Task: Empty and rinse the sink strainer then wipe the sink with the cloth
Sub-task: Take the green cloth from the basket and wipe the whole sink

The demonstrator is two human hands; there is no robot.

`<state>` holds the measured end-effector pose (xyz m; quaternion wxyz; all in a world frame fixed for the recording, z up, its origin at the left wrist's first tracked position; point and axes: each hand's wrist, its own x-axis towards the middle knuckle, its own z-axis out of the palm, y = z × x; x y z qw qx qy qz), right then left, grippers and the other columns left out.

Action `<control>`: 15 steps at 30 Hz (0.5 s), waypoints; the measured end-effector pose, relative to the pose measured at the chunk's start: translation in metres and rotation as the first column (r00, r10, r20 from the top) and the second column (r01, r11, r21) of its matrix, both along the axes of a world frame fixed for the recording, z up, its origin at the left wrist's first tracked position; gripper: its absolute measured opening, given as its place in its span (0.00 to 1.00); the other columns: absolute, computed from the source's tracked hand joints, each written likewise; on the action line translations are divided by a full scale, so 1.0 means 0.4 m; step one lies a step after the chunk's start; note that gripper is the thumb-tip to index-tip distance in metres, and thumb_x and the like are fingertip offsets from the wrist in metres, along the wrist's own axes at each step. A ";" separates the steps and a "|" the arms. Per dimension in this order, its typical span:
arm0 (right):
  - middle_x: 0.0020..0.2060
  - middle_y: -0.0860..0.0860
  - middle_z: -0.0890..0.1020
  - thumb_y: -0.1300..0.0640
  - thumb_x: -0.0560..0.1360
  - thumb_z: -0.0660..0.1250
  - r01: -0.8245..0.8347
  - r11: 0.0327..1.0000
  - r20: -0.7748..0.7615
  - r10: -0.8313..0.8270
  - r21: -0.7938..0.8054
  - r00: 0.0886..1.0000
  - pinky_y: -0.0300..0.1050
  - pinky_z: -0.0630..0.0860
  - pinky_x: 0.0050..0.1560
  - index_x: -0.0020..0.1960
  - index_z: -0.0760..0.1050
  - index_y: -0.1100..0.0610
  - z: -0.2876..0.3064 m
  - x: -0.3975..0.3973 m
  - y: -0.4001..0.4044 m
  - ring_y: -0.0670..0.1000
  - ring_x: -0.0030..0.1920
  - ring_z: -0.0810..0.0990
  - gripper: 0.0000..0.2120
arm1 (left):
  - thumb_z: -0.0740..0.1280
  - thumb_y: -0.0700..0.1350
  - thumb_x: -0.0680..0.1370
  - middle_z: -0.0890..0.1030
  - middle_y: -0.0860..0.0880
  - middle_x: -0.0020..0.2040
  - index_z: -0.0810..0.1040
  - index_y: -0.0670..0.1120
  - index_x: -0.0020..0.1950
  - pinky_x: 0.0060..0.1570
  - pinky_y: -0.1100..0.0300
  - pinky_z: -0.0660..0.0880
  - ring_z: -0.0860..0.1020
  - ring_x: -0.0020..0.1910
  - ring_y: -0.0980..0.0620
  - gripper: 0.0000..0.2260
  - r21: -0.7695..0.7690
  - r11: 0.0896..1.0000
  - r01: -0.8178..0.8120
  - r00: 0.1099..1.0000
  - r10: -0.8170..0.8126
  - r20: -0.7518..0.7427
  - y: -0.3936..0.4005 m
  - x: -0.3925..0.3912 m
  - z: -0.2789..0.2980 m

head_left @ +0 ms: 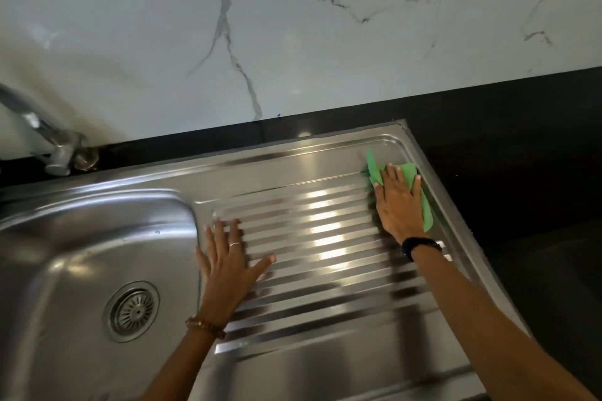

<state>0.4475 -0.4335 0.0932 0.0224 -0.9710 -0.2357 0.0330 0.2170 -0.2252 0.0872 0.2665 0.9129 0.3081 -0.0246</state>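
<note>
Cloth of thin green fabric [408, 172], soft, light, best pressed flat, lies under the flat-fingered right hand [399, 205] at the ribbed steel drainboard's [325, 238] far right corner, while the left hand [228, 257] rests open-palmed near the drainboard's left edge.

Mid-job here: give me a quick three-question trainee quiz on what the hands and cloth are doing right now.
1. True or false: the green cloth lies inside the sink basin.
2. Which hand presses the cloth: A) left hand B) right hand?
3. Fill in: the strainer sits in the basin's ____.

Key
1. False: it is at the far right corner of the ribbed drainboard.
2. B; the left hand rests flat on the drainboard beside the basin.
3. drain
</note>
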 end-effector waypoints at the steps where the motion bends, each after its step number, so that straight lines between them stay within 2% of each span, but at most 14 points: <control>1: 0.76 0.56 0.57 0.56 0.82 0.47 0.002 0.999 -0.011 -0.001 0.042 1.000 0.61 0.42 0.74 0.75 0.55 0.58 -0.002 -0.019 0.025 0.55 0.77 0.52 0.22 | 0.58 0.70 0.67 0.34 0.44 0.76 0.35 0.49 0.74 0.70 0.44 0.33 0.32 0.73 0.46 0.48 -0.032 0.998 -0.050 0.999 0.050 -0.010 0.009 -0.022 -0.003; 3: 0.76 0.56 0.56 0.55 0.81 0.47 -0.025 0.998 -0.016 0.027 0.064 1.000 0.61 0.43 0.74 0.75 0.54 0.58 -0.006 -0.063 0.075 0.55 0.77 0.52 0.23 | 0.65 0.66 0.68 0.36 0.44 0.76 0.36 0.47 0.75 0.71 0.45 0.35 0.35 0.75 0.45 0.50 -0.136 0.984 -0.113 0.993 0.114 0.001 0.011 -0.055 -0.011; 5: 0.76 0.56 0.55 0.54 0.81 0.45 -0.095 0.994 -0.013 0.095 0.054 0.995 0.60 0.43 0.74 0.75 0.53 0.57 -0.010 -0.118 0.136 0.55 0.77 0.51 0.23 | 0.67 0.64 0.68 0.36 0.45 0.76 0.36 0.46 0.75 0.72 0.46 0.37 0.37 0.75 0.45 0.51 -0.208 0.969 -0.130 0.989 0.141 0.041 0.005 -0.080 -0.022; 8: 0.76 0.55 0.56 0.53 0.81 0.46 -0.184 0.971 -0.045 0.193 0.153 0.980 0.59 0.42 0.74 0.75 0.54 0.56 -0.010 -0.205 0.249 0.54 0.77 0.52 0.23 | 0.68 0.63 0.68 0.37 0.44 0.77 0.37 0.44 0.75 0.73 0.49 0.40 0.39 0.76 0.46 0.52 -0.214 0.967 -0.139 0.982 0.163 0.097 -0.002 -0.091 -0.031; 11: 0.76 0.54 0.56 0.52 0.81 0.47 -0.305 0.926 -0.092 0.331 0.223 0.939 0.58 0.41 0.74 0.75 0.55 0.56 -0.020 -0.292 0.376 0.53 0.77 0.51 0.23 | 0.69 0.64 0.67 0.36 0.42 0.76 0.35 0.41 0.74 0.72 0.54 0.39 0.38 0.75 0.47 0.54 -0.224 0.963 -0.151 0.976 0.181 0.119 -0.001 -0.094 -0.032; 15: 0.76 0.54 0.57 0.53 0.81 0.48 -0.427 0.873 -0.110 0.461 0.235 0.881 0.57 0.41 0.75 0.75 0.55 0.56 -0.025 -0.357 0.481 0.53 0.77 0.51 0.23 | 0.69 0.61 0.69 0.37 0.41 0.76 0.35 0.40 0.74 0.72 0.56 0.38 0.38 0.76 0.47 0.52 -0.198 0.968 -0.152 0.975 0.179 0.128 -0.012 -0.099 -0.022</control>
